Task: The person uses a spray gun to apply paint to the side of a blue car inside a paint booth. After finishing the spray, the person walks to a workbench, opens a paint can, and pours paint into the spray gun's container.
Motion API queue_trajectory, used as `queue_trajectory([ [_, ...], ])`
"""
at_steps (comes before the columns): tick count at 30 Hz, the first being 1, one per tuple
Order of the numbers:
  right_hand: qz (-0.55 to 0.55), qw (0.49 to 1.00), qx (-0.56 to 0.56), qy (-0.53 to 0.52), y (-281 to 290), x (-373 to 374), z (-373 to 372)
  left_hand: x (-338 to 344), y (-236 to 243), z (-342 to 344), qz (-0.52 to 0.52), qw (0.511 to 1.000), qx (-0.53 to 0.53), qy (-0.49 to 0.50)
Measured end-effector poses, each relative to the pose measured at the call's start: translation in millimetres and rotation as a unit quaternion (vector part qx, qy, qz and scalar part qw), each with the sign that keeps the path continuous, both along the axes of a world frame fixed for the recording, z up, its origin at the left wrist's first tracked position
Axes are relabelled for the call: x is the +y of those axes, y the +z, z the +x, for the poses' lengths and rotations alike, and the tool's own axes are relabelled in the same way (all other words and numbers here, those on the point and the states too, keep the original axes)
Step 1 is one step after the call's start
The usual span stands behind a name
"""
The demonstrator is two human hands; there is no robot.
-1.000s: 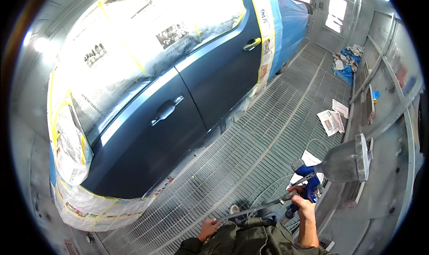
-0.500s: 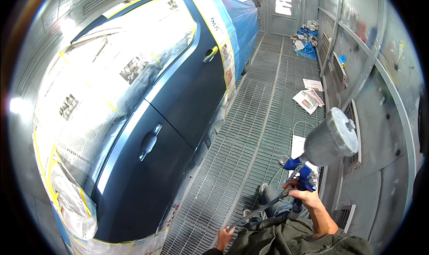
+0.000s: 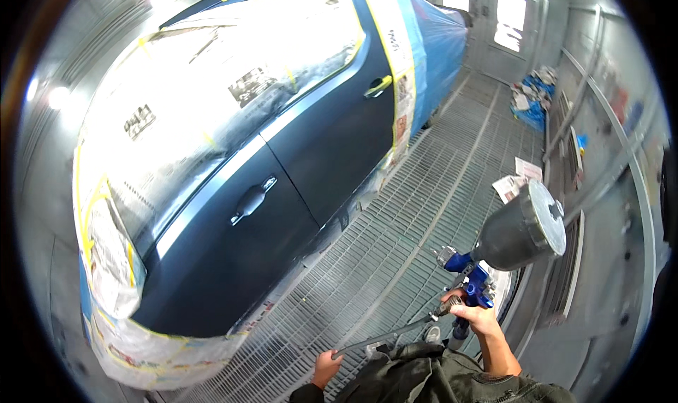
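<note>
Fingers (image 3: 464, 310) clamped, right hand (image 3: 484, 322) on the spray gun (image 3: 482, 288), left hand (image 3: 326, 368) on the hose (image 3: 381, 337), and its cup (image 3: 512, 226)'s tipped up from 3 toward 2 o'clock, so probably less spill-prone.

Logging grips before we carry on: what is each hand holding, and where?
Right hand: spray gun, by its handle. Left hand: hose, at the left end of its visible stretch.

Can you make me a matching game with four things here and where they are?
Things
1. Blue spray gun with round grey cup
2. Thin grey flexible hose
3. Shiny blue plastic sheet
4. Crumpled blue-and-white heap

Places
A. On the grey grated floor
B. In the bare left hand
C. Over part of the dark blue car
D. In the bare right hand

Pairs: 1-D, 2-B, 3-C, 4-A
</note>
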State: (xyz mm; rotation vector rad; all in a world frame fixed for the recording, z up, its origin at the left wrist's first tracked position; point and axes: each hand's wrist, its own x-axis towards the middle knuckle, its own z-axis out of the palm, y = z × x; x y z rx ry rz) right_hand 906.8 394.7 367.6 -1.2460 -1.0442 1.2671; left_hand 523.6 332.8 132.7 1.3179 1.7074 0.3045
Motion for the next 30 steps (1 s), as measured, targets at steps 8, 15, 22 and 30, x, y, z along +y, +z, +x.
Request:
queue_trajectory([
  [8, 0.018, 0.999, 0.004, -0.032, -0.4, 19.9, 87.9, -19.9, -18.9, 91.2, 0.157, 0.987, 0.009, -0.047],
  [15, -0.009, 0.998, 0.053, -0.037, -19.9, 48.0, 160.5, -41.9, 3.4, 150.8, 0.117, 0.987, 0.108, -0.027],
  [22, 0.015, 0.999, 0.038, -0.014, -28.5, 68.0, 183.1, -68.5, 27.8, 180.4, 0.1, 0.987, 0.082, 0.092],
  [30, 0.039, 0.997, 0.048, 0.055, -24.2, 85.5, 203.1, -120.3, 11.1, 172.3, 0.079, 0.963, 0.15, 0.211],
])
